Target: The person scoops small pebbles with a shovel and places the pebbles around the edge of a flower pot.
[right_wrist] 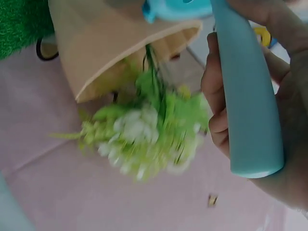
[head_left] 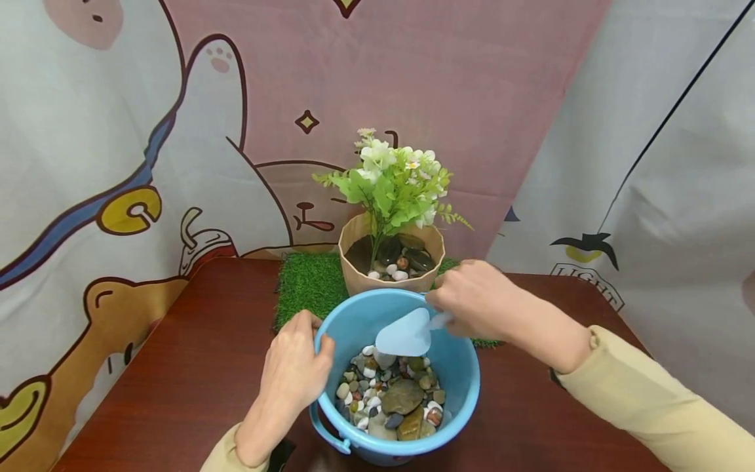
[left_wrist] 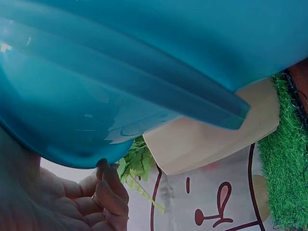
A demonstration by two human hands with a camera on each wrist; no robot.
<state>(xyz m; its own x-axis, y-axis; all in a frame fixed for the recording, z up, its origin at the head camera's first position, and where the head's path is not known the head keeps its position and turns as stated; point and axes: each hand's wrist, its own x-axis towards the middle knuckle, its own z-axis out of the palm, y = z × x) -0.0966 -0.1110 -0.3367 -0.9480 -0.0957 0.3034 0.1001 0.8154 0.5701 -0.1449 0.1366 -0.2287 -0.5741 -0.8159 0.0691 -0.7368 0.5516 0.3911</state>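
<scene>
A blue bucket (head_left: 466, 373) stands at the front of the table with pebbles (head_left: 402, 397) of mixed size and colour inside. My left hand (head_left: 297, 360) grips the bucket's left rim, thumb on the inner side; in the left wrist view its fingers curl at the rim. Above the bucket's far right rim, my right hand (head_left: 478, 295) holds a light blue toy shovel (head_left: 404, 334) by its handle. The blade hangs inside the bucket, over the far edge of the pebbles. In the right wrist view the shovel's thick handle (right_wrist: 250, 96) lies across the palm.
Directly behind the bucket is a beige flowerpot (head_left: 383, 283) with white flowers (head_left: 401, 174) and stones in it. It stands on an artificial grass mat (head_left: 309, 282). The bucket's handle (head_left: 327, 429) hangs at the front left. A cartoon-printed cloth (head_left: 448, 78) hangs behind the brown table (head_left: 200, 354).
</scene>
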